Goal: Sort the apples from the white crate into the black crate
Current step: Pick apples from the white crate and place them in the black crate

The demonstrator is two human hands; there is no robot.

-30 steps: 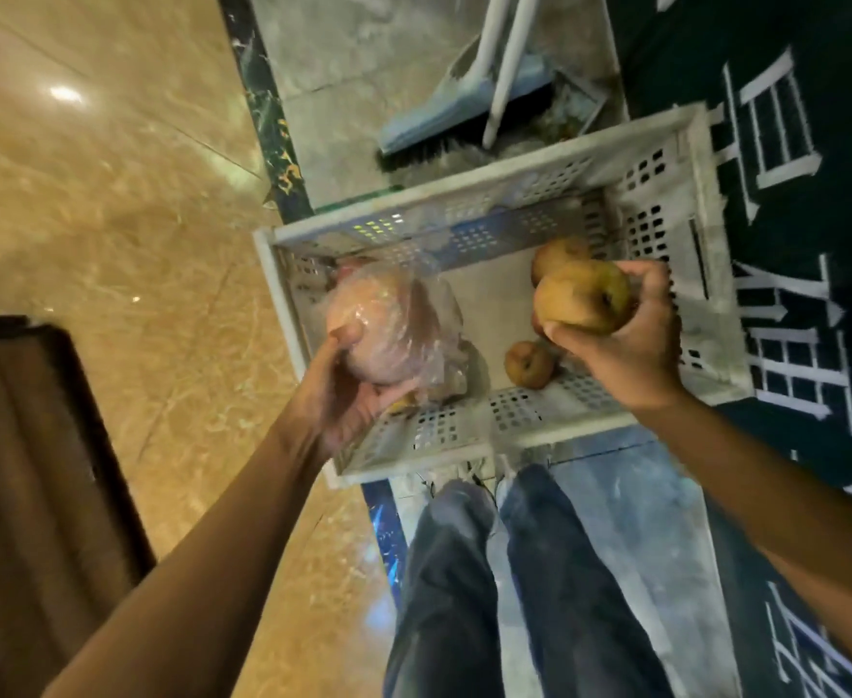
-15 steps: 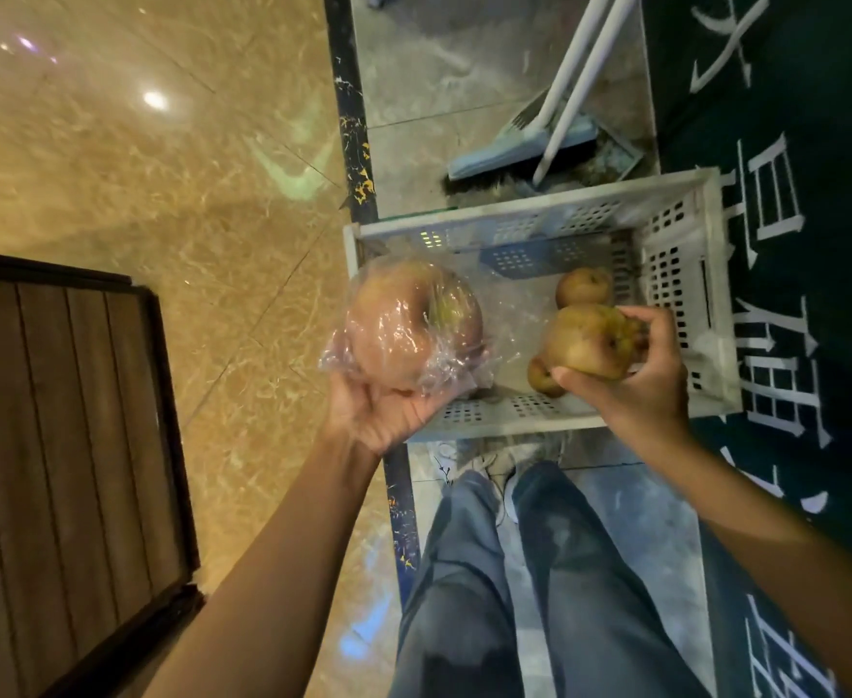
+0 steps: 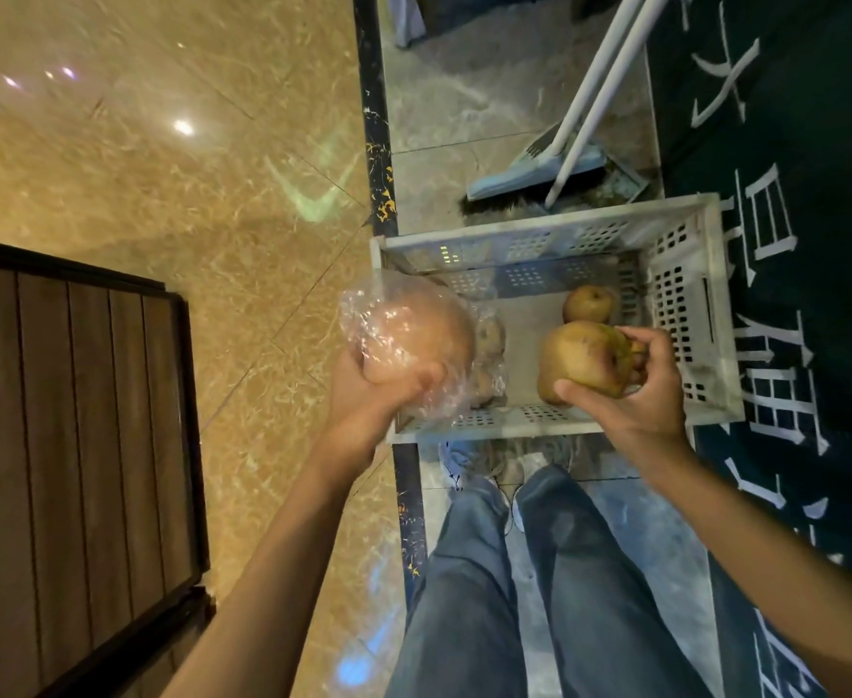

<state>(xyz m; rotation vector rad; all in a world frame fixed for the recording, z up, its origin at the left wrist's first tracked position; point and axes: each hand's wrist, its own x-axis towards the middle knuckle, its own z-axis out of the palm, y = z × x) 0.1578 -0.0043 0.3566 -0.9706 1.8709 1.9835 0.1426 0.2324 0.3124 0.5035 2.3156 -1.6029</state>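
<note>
Above the white crate (image 3: pixel 554 234), at about 1 o'clock from the person's knees, both hands hold fruit. The left hand (image 3: pixel 373 395) curls its fingers round a wrapped apple (image 3: pixel 413 335) in clear plastic, over the crate's left edge; this part is blurred. The right hand (image 3: pixel 650 390) grips a bare apple (image 3: pixel 585 357) between thumb and curled fingers, over the crate's right half. A loose apple (image 3: pixel 590 304) lies on the crate floor at 12 o'clock from the bare one, and bagged apples (image 3: pixel 489 340) sit near the left wall. What seems to be the black crate (image 3: pixel 188 395), a dark frame with slats, stands at 9 o'clock, well apart. The risk is probably the plastic: it looks loose and slippery, so the wrapped apple may slide out during the carry across the floor and bruise. With both hands full, neither could catch it.
</note>
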